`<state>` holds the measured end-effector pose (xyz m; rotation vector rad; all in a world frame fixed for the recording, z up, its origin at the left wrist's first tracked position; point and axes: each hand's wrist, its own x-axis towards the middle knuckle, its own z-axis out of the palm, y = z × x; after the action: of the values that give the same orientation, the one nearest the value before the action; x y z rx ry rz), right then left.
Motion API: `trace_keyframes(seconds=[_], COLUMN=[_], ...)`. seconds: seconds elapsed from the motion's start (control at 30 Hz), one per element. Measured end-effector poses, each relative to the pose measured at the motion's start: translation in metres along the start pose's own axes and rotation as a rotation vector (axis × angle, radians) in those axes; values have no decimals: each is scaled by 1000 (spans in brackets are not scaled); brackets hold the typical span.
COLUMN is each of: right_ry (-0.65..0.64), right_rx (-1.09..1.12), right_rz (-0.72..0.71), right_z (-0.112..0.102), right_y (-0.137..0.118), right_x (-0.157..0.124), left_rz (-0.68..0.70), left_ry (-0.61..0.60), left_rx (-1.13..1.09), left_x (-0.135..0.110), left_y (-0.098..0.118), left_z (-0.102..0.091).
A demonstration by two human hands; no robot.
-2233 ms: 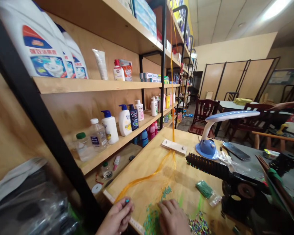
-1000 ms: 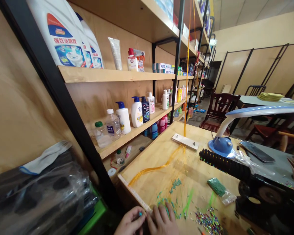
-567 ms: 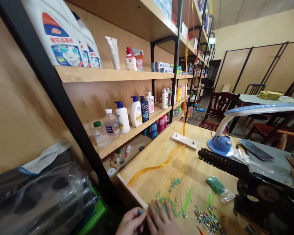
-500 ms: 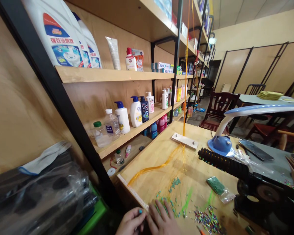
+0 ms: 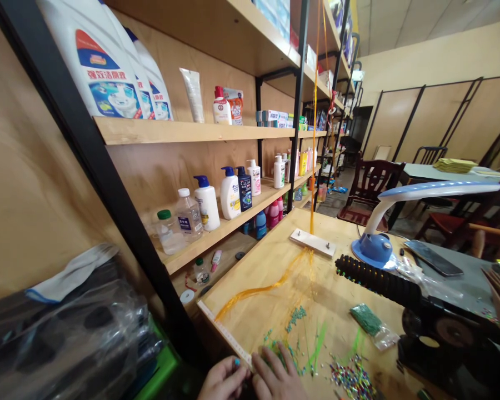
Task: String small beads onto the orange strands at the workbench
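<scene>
At the bottom, my left hand (image 5: 221,380) is closed at the near edge of the wooden table (image 5: 258,283), thumb and fingers pressed together. A small teal spot shows at its fingertips; what is pinched there, if anything, I cannot make out. Beside it my right hand (image 5: 278,376) lies on the tabletop with fingers stretched out, close to the left fingertips. Green beads (image 5: 295,319) lie scattered just beyond the right fingers. Mixed coloured beads (image 5: 353,375) form a pile to the right. Orange threads (image 5: 250,290) run from under a pale clamp bar (image 5: 312,243) toward the table's left edge.
A blue desk lamp (image 5: 373,250), a bag of green beads (image 5: 365,318) and a black ridged roller (image 5: 375,279) on a dark machine occupy the right side. Shelves with bottles (image 5: 207,203) rise at the left. Plastic-wrapped dark goods (image 5: 87,333) sit lower left.
The view has shifted very slightly. Both hands stay in nearly the same place, and the beads and threads look unchanged.
</scene>
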<state>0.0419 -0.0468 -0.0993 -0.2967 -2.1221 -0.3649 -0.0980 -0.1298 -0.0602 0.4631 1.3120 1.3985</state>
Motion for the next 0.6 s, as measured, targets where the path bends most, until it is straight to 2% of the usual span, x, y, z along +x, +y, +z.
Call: trace_keyframes(seconds=[0.13, 0.23, 0.33, 0.4, 0.5, 0.6], right_ry=[-18, -29, -153, -231, -270, -295], right_rx=[24, 112, 186, 196, 221, 268], right_rz=[14, 106, 282, 340, 328, 275], right_z=[-3, -15, -35, -48, -58, -56], right_y=[2, 5, 10, 15, 20, 19], right_x=[4, 12, 25, 35, 51, 59], left_rz=[44, 18, 4, 11, 5, -13], left_ry=[-14, -18, -23, -31, -61, -93], left_rx=[18, 35, 35, 25, 16, 4], left_x=[0, -2, -6, -9, -13, -15], left_y=[4, 8, 13, 18, 24, 27], left_z=[-2, -4, -3, 0, 7, 11])
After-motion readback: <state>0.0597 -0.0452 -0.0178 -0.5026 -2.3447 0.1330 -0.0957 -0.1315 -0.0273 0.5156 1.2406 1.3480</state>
